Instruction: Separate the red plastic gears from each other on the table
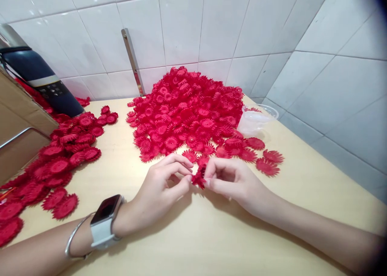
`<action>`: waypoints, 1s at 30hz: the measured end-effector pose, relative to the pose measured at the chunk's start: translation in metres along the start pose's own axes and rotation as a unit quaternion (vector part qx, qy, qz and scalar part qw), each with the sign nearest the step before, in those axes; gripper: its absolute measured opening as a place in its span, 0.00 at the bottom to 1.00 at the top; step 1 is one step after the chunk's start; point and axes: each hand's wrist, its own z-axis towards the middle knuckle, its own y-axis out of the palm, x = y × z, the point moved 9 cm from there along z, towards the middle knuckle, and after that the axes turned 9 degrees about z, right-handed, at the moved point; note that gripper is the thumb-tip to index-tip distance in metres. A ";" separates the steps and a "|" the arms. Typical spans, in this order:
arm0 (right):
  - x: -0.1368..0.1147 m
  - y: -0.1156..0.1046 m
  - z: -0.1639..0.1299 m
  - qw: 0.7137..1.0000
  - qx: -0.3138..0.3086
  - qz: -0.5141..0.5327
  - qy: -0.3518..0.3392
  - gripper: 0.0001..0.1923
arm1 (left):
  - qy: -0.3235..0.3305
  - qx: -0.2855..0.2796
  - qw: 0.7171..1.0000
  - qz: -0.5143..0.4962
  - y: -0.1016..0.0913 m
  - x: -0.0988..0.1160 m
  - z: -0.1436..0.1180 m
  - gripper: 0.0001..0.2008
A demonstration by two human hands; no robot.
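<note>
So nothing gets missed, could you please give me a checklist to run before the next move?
1. Right grip pinching the red piece: ok.
2. Left grip closed on it: cannot tell, though it meets the edge.
3. Loose pieces apart from both grips: not ok; some lie beside them.
4. Red pile within reach: ok, just beyond both grips.
5. What the plastic container holds: cannot tell.

Craft workspace: heaped red rosettes [187, 110], pale table [193, 243], tiled walls [181, 21]
</note>
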 end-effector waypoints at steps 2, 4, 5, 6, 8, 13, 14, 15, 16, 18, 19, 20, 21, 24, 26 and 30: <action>0.001 -0.002 -0.001 1.000 0.002 0.003 0.004 0.05 | 0.000 0.000 1.000 0.010 0.001 0.000 0.000 0.09; 0.002 -0.004 -0.001 1.000 0.007 0.011 0.005 0.05 | -0.008 0.005 1.000 0.013 0.000 -0.002 -0.001 0.08; 0.002 -0.006 -0.001 1.000 0.013 0.016 0.003 0.05 | -0.013 0.010 1.000 0.015 0.000 -0.004 -0.001 0.08; 0.002 -0.008 -0.001 1.000 0.021 0.021 -0.001 0.05 | -0.019 0.015 1.000 0.016 -0.001 -0.005 -0.002 0.08; 0.002 -0.013 -0.001 0.999 0.042 0.031 -0.010 0.05 | -0.027 0.030 0.999 0.017 -0.004 -0.008 -0.003 0.07; 0.006 -0.023 0.000 0.994 0.070 0.083 -0.020 0.05 | -0.038 0.076 0.996 0.015 -0.012 -0.015 -0.003 0.08; 0.006 -0.024 0.000 0.993 0.070 0.092 -0.023 0.05 | -0.040 0.079 0.996 0.012 -0.013 -0.016 -0.003 0.08; 0.006 -0.024 0.000 0.993 0.068 0.096 -0.027 0.05 | -0.042 0.079 0.996 0.008 -0.013 -0.017 -0.002 0.08; 0.006 -0.024 -0.001 0.992 0.066 0.098 -0.032 0.05 | -0.043 0.079 0.996 0.006 -0.013 -0.017 -0.002 0.08; 0.005 -0.023 -0.002 0.992 0.065 0.095 -0.043 0.06 | -0.046 0.080 0.996 0.007 -0.012 -0.016 -0.002 0.08; 0.004 -0.022 -0.003 0.993 0.065 0.089 -0.047 0.06 | -0.045 0.081 0.996 0.009 -0.012 -0.015 -0.002 0.08; 0.003 -0.022 -0.005 0.993 0.065 0.080 -0.051 0.07 | -0.045 0.083 0.995 0.009 -0.012 -0.013 -0.003 0.08; 0.001 -0.021 -0.006 0.994 0.065 0.069 -0.055 0.07 | -0.044 0.086 0.995 0.008 -0.013 -0.012 -0.003 0.08; -0.001 -0.017 -0.010 0.996 0.063 0.032 -0.060 0.07 | -0.042 0.093 0.995 0.010 -0.015 -0.011 -0.004 0.08; -0.004 -0.014 -0.012 0.995 0.059 0.019 -0.073 0.07 | -0.056 0.107 0.992 0.022 -0.019 -0.016 -0.004 0.09; -0.011 -0.003 -0.014 0.995 0.015 0.024 -0.098 0.08 | -0.097 0.137 0.986 0.012 -0.027 -0.027 -0.006 0.09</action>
